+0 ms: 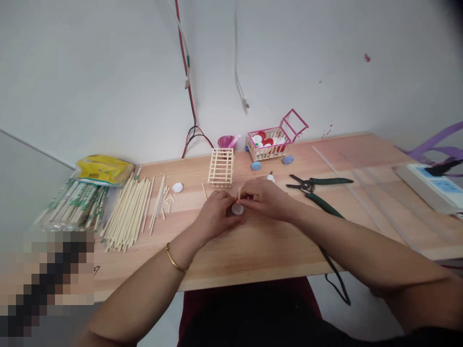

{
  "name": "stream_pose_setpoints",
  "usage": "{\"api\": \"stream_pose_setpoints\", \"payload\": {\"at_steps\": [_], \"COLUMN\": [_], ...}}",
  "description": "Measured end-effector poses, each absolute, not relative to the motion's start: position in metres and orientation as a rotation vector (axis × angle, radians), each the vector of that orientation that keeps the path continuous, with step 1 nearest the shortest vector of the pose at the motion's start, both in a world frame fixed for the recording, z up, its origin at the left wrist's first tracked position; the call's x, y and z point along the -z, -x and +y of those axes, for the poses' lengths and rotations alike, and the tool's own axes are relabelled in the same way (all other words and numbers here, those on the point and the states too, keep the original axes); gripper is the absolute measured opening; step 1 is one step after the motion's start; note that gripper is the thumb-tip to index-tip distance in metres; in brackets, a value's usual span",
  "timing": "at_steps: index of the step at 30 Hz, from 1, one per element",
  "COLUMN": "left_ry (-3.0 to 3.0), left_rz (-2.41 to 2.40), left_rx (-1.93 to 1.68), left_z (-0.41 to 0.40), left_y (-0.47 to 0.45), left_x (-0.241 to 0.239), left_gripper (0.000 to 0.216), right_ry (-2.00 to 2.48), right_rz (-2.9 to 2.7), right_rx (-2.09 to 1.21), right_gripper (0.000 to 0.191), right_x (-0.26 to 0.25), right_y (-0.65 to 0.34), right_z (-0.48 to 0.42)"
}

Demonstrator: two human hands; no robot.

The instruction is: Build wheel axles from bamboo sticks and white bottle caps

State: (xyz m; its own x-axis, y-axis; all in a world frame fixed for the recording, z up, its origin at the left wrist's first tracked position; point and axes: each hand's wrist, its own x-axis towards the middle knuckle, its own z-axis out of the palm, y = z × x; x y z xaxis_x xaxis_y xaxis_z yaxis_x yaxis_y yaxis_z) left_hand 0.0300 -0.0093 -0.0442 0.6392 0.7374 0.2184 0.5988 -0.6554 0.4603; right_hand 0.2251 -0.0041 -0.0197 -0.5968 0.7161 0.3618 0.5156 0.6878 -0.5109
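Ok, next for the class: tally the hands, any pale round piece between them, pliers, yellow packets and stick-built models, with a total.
Left hand and right hand: 2
Pale round piece between them: 1
Green-handled pliers: 1
Yellow packet: 1
Stick-built models, plain crate and pink-trimmed cart: 2
Total: 7

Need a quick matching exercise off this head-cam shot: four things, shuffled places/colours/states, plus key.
Things
1. Pale round piece
2. Pliers
3. Pink-trimmed cart
4. Packet at the back left

Places, colours, states
A. Mostly yellow
B. Loaded with red and white caps
C. Between the left hand and the right hand
D. Dark green handles

Pairs: 1-C, 2-D, 3-B, 4-A
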Motion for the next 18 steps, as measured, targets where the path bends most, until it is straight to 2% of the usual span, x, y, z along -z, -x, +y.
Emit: {"api": "stream_pose_setpoints", "payload": {"at_steps": [8,18], "left_ry": [-2.500,-2.491], "left_rz": [1.092,1.096], "left_rx": [-0.629,-0.619], "left_z": [-0.0102,-0.0090], "left_y": [-0.0308,-0.0306], "left_x": [0.0453,0.0470], "left_gripper": [0.016,0.019], "right_ry": [0.974,0.990], "right_rz": [-2.320,-2.333], "right_rx": [-0.500,-0.496], "right_gripper": [0.018,0.018], "right_x": [0.0171,0.0181], "right_y": [-0.2256,-0.2250], "right_z": [-0.0055,-0.0039]}}
